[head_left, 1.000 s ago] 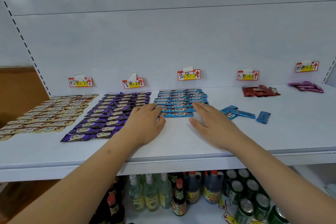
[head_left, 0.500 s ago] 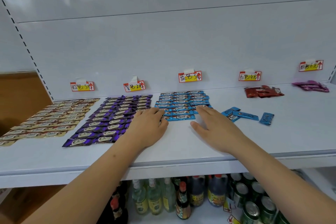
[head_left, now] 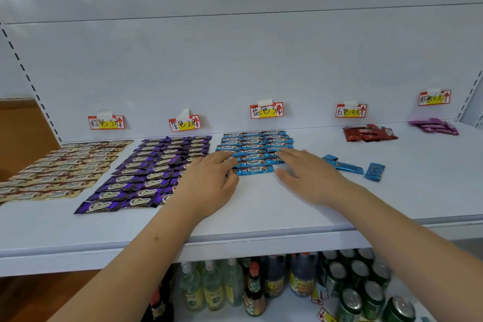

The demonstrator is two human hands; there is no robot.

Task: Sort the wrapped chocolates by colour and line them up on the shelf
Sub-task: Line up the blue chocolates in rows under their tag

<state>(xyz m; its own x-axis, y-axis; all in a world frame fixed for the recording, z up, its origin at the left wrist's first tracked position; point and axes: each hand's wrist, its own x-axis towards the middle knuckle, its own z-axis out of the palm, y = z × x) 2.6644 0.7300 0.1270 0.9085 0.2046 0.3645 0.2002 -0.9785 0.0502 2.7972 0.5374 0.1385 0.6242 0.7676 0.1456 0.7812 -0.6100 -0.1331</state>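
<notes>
The blue chocolates (head_left: 254, 150) lie in a block of flat rows on the white shelf (head_left: 261, 212), and both hands frame the block's near end. The left hand (head_left: 209, 185) lies flat, fingers straight and together, its fingertips touching the left ends of the nearest bars; it grasps nothing. The right hand (head_left: 311, 178) is likewise flat and released, fingers extended, its fingertips against the right side of the same rows, thumb spread toward the front. Between the 2 hands the nearest bar lies crosswise, and in front of it bare shelf runs to the front lip. Right of the right hand, close by, lie 3 loose blue chocolates (head_left: 350, 166), one of them a little apart from the others; beyond them the shelf surface is open up to a red pile (head_left: 369, 133) at the back wall and a pink pile (head_left: 435, 125) farther right, near the upright. Left of the left hand the purple chocolates (head_left: 149, 172) form a block whose right edge the wrist partly covers, and farther left sits the gold block (head_left: 65, 170), running off the frame. 5 price tags (head_left: 266, 110) are stuck along the back wall, 1 behind each colour. Below the shelf edge stand bottles (head_left: 251, 287) and cans (head_left: 360, 285); their number cannot be counted.
</notes>
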